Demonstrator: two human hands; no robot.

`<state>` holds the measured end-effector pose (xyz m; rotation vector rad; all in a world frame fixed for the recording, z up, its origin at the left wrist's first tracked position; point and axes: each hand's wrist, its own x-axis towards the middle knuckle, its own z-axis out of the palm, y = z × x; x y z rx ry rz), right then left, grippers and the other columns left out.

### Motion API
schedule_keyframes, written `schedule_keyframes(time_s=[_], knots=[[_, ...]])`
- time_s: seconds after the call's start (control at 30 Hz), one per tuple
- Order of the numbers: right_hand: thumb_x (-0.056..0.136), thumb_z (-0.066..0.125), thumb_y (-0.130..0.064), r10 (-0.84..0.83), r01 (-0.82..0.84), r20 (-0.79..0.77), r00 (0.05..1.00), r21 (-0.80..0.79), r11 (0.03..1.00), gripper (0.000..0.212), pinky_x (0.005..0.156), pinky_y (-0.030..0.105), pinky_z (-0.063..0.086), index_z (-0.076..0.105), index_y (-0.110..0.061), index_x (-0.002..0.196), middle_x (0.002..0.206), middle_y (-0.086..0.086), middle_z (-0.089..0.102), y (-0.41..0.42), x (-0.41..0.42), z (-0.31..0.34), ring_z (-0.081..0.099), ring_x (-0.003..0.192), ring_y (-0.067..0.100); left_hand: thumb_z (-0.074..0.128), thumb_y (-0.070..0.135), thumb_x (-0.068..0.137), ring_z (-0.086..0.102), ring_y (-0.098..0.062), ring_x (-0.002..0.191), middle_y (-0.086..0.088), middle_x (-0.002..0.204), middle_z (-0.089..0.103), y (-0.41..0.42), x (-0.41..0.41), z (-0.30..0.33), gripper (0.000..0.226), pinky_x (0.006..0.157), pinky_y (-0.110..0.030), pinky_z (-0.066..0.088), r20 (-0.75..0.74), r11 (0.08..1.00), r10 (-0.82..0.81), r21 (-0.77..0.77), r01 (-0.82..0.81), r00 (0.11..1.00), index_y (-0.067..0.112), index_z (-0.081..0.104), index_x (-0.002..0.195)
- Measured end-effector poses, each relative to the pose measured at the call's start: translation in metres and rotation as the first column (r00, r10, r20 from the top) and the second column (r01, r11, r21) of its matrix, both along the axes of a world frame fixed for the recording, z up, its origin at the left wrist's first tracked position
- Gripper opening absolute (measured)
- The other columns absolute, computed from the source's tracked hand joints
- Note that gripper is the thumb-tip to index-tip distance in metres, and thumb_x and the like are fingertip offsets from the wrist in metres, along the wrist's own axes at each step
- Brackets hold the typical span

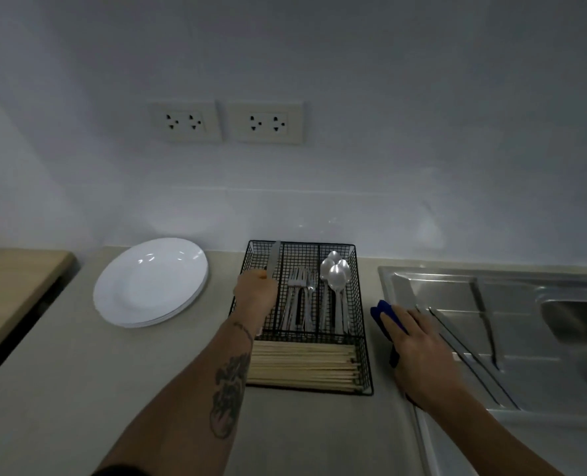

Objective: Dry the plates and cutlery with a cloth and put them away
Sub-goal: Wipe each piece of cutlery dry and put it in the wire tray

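Pale wooden chopsticks (304,367) lie crosswise in the nearest compartment of the black wire caddy (362,359), at about six o'clock in the view. At four o'clock the right hand (419,352) lies over a blue cloth (386,312) on the counter's edge beside the steel draining board (463,293); the fingers look fairly straight, pressing rather than gripping, though the cloth beneath is mostly hidden. Further out, the left hand (256,292) has its fingers curled round the handle of a table knife (274,254), blade pointing to twelve o'clock over the caddy's left-hand slot. Forks (300,293) fill the middle slot and spoons (335,274) the right one. At ten o'clock a stack of white plates (151,281) rests on the counter (79,372).

The step in hand appears to be stowing the knife. The next move calls for lowering it lengthwise into that narrow slot without catching the wire rim or the divider. Room is tight there, with the wall (285,201) close behind. Open counter lies at eight o'clock, and the sink (580,324) drops away at three.
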<state>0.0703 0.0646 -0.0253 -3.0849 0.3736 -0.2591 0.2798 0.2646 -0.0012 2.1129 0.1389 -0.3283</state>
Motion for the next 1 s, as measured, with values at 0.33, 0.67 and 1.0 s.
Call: schedule_keyframes(time_s=[0.33, 0.67, 1.0], knots=[[0.058, 0.079, -0.002, 0.008, -0.007, -0.008, 1.000, 0.122, 0.993, 0.079, 0.093, 0.045, 0.051, 0.057, -0.011, 0.132, 0.126, 0.010, 0.060, -0.008, 0.007, -0.009, 0.056, 0.110, 0.033, 0.050, 0.001, 0.087, 0.059, -0.014, 0.068, -0.002, 0.083, 0.069, 0.000, 0.014, -0.022, 0.025, 0.049, -0.019, 0.040, -0.009, 0.999, -0.020, 0.047, 0.020, 1.000, 0.011, 0.073, 0.091], [0.047, 0.086, -0.002, -0.040, 0.036, 0.029, 0.999, 0.123, 0.992, 0.084, 0.087, 0.041, 0.053, 0.060, -0.010, 0.127, 0.119, 0.010, 0.064, -0.005, -0.009, -0.002, 0.061, 0.103, 0.031, 0.052, 0.002, 0.086, 0.055, -0.016, 0.060, -0.006, 0.073, 0.064, -0.003, 0.001, -0.017, 0.015, 0.046, -0.020, 0.040, 0.071, 0.982, -0.110, 0.165, 0.097, 0.991, 0.002, 0.063, 0.075], [0.049, 0.079, 0.001, -0.158, 0.151, 0.039, 0.987, 0.152, 0.977, 0.083, 0.084, 0.034, 0.054, 0.059, -0.013, 0.128, 0.125, 0.005, 0.061, -0.012, -0.076, 0.012, 0.059, 0.107, 0.029, 0.053, -0.001, 0.086, 0.059, -0.016, 0.079, 0.005, 0.092, 0.059, -0.059, -0.083, 0.021, 0.029, 0.057, -0.020, 0.042, 0.297, 0.912, -0.411, 0.125, 0.392, 0.862, 0.019, 0.063, 0.103]])
